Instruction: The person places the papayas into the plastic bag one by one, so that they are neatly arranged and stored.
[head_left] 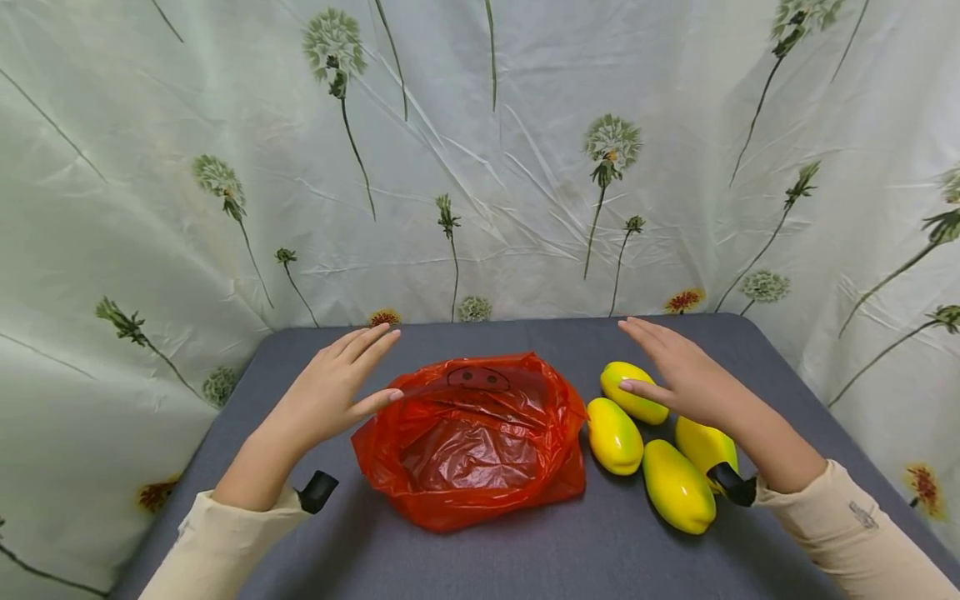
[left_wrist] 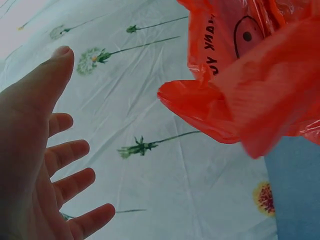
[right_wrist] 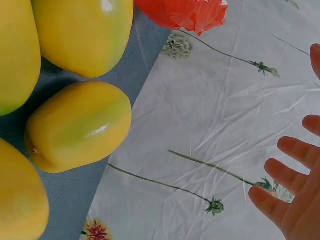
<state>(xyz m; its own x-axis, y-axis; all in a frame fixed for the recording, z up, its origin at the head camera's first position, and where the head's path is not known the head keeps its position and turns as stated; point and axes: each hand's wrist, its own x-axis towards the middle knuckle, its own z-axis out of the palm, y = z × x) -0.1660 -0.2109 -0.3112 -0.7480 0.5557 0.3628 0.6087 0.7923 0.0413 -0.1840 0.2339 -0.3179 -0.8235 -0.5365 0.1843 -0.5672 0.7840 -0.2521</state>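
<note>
A red plastic bag (head_left: pixel 472 454) stands with its mouth spread wide on the grey table; black printing shows on its far side. My left hand (head_left: pixel 330 387) is held in the air beside the bag's left edge, fingers extended and nothing in it. To the bag's right lie several yellow-green mangoes (head_left: pixel 615 436), grouped close together. Over that group hovers my right hand (head_left: pixel 686 375), its fingers straight and its palm bare. In the right wrist view one mango (right_wrist: pixel 80 125) shows whole, while others are cut off by the frame's edge.
The grey table (head_left: pixel 450 562) has rounded far corners. Behind and around it hangs a pale curtain (head_left: pixel 517 208) printed with dandelions. A small black piece (head_left: pixel 317 492) sits at the left cuff, and another (head_left: pixel 732 485) at the right cuff.
</note>
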